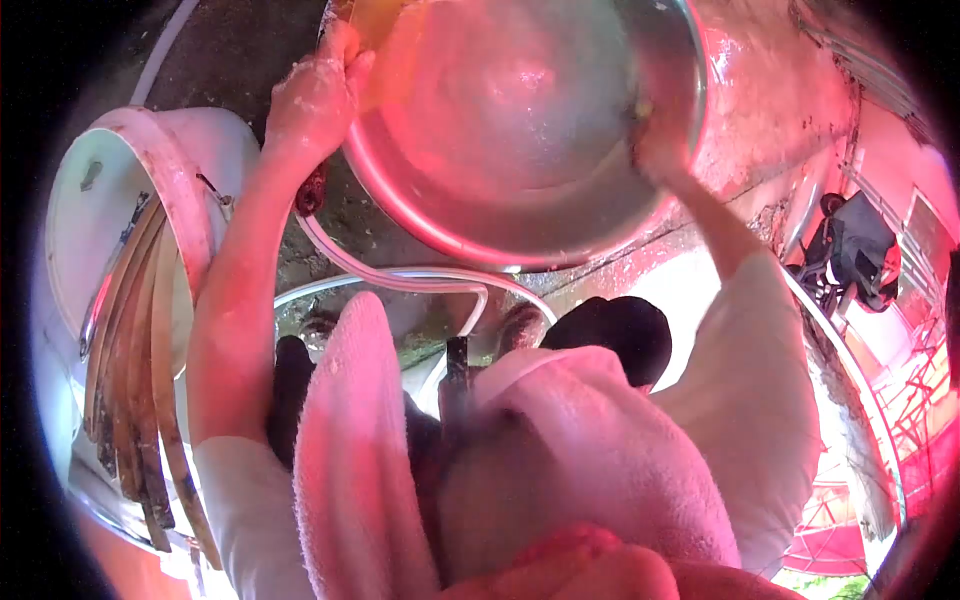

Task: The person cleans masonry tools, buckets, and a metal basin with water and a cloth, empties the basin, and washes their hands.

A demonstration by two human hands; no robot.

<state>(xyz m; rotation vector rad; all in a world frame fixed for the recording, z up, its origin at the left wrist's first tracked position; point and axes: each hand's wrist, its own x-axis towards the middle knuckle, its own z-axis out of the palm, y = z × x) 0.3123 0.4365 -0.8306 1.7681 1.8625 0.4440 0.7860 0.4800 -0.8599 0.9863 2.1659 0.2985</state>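
A large, round metal basin (430,205) with a shiny rim fills the top of the view, with cloudy liquid (520,110) inside. At its left edge my left hand (318,95) is closed on the rim, and wet-looking suds or residue coat the fingers. An orange-yellow patch (390,45) shows beside those fingers; I cannot make out what it is. My right hand (660,145) reaches inside the basin's right wall, smeared by motion. Its fingers, and anything they hold, are not clear.
A white bucket (165,150) stands at left with several long brown strips (130,370) hanging over its edge. A pale hose (400,278) loops across the wet floor below the basin. A towel (350,450) hangs over my chest. A black bag (860,250) is at far right.
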